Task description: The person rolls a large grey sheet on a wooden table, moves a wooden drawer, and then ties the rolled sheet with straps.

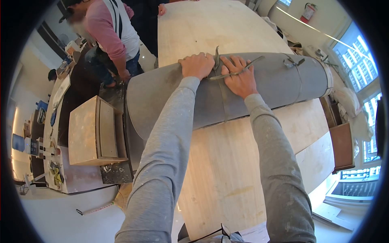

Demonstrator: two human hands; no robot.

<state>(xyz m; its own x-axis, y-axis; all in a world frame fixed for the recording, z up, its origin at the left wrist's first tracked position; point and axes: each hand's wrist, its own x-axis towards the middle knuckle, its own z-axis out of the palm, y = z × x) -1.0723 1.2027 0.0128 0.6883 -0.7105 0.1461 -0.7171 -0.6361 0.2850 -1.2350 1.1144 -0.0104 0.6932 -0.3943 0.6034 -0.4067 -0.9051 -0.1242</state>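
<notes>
A large grey roll of sheet material (pixel 267 83) lies across the wooden tabletop (pixel 223 162), bound with thin cloth ties. My left hand (pixel 197 66) grips the top of the roll, fingers curled over its far side beside the middle knot (pixel 217 60). Just right of that knot, my right hand (pixel 240 77) rests on the roll with its fingers spread. A loose end of the cloth tie (pixel 253 63) runs across those fingers. A second tie (pixel 293 62) is knotted near the roll's right end.
A wooden drawer box (pixel 87 131) stands left of the roll on a dark, stained surface (pixel 115 174). Another person (pixel 109 32) leans in at the upper left; a further hand (pixel 162 9) touches the table's far edge. A brown cabinet (pixel 342 146) stands at right.
</notes>
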